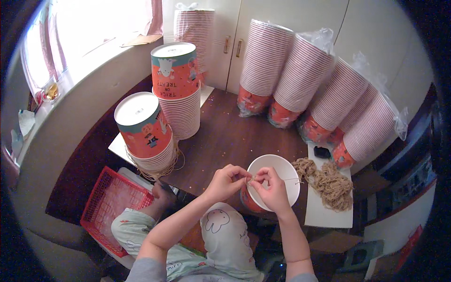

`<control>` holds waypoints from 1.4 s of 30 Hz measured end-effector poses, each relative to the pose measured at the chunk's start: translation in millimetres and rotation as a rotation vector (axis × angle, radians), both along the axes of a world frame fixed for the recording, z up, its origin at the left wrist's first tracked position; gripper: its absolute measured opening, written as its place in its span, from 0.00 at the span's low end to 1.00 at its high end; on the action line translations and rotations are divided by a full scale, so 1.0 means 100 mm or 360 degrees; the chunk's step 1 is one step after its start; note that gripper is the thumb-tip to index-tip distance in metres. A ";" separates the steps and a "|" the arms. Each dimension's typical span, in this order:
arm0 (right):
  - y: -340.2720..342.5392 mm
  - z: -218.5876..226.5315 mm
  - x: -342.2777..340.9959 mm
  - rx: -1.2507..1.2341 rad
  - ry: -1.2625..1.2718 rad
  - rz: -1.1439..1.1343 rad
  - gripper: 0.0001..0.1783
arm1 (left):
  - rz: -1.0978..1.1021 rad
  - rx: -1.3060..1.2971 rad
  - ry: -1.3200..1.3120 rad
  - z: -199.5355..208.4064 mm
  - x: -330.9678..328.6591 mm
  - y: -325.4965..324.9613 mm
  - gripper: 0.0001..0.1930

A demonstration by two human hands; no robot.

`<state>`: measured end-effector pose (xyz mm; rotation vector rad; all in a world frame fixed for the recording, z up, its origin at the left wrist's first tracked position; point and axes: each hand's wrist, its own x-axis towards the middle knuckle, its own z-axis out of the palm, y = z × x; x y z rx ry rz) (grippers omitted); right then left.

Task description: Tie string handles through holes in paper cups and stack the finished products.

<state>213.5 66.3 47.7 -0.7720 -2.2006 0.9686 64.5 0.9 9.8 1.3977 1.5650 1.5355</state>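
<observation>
A paper bucket [286,170], white inside and orange outside, stands in front of me at the table's near edge, its mouth tilted up toward me. Over its left rim my left hand [229,182] and my right hand [271,190] meet, thumbs and fingertips pinched together on a thin piece of twine [252,179]. The fingers partly cover the twine. At the bucket's right side a short end of cord [296,180] crosses the rim. Right of the bucket lies a loose heap of tan twine [331,187].
Two upside-down bucket stacks [181,108] [150,145] stand at left, looped twine [174,164] around the nearer one. Several plastic-wrapped stacks [268,56] line the back right. A small black object [322,152] lies near the twine heap. A red basket [101,207] sits low at left.
</observation>
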 end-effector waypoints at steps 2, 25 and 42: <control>-0.01 -0.01 -0.01 0.0023 0.0051 -0.0016 0.14 | -0.0058 -0.0008 -0.0018 -0.01 -0.01 0.00 0.06; 0.09 0.09 0.17 -0.0261 -0.0213 0.0157 0.17 | -0.0612 -0.0256 -0.1530 0.12 -0.02 -0.05 0.08; 0.04 0.09 0.09 0.0659 0.0250 0.0135 0.04 | -0.0586 -0.0306 -0.1385 0.34 0.04 -0.06 0.09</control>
